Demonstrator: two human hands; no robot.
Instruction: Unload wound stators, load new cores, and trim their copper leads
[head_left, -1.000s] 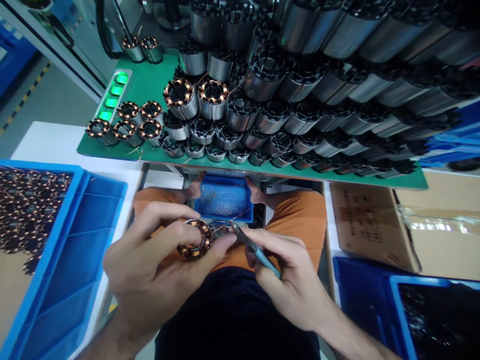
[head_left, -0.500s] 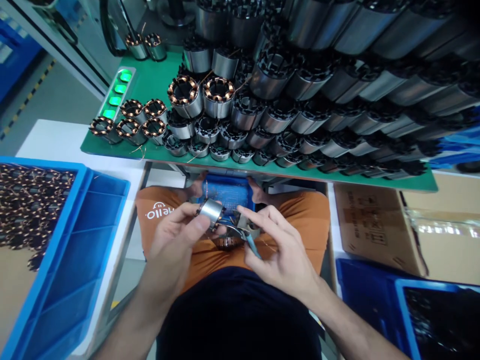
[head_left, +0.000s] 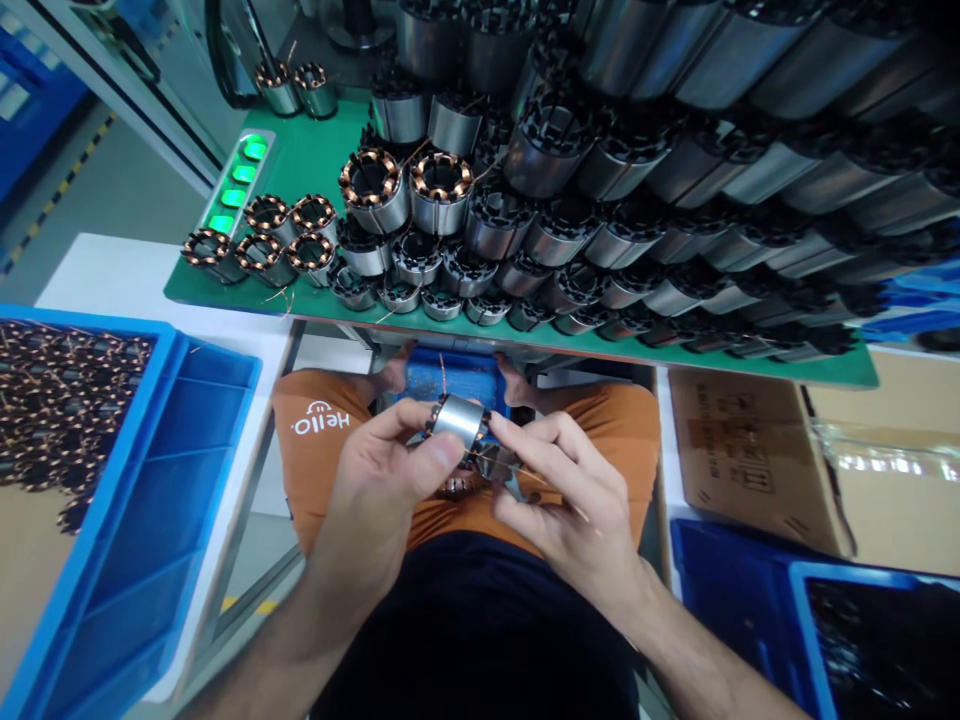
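My left hand grips a motor stator, a short silver cylinder with dark slotted ends, between thumb and fingers. A copper wire sticks up from its far left end. Against the stator's right end rests the index fingertip of my right hand. That hand is closed round small pliers with a light blue handle, mostly hidden by the fingers; their jaws are hard to make out. Below the stator, another part with a ring of slots shows over my lap.
A green bench ahead bears several rows of stators, some copper-wound. Green-lit buttons sit at its left. A blue crate of wound parts stands left, a cardboard box and another blue bin right. A blue container lies between the feet.
The stator in my left hand has moved right and turned, so a copper wire now points upward. The right index fingertip has come against it, and the pliers have dropped lower in the right hand.
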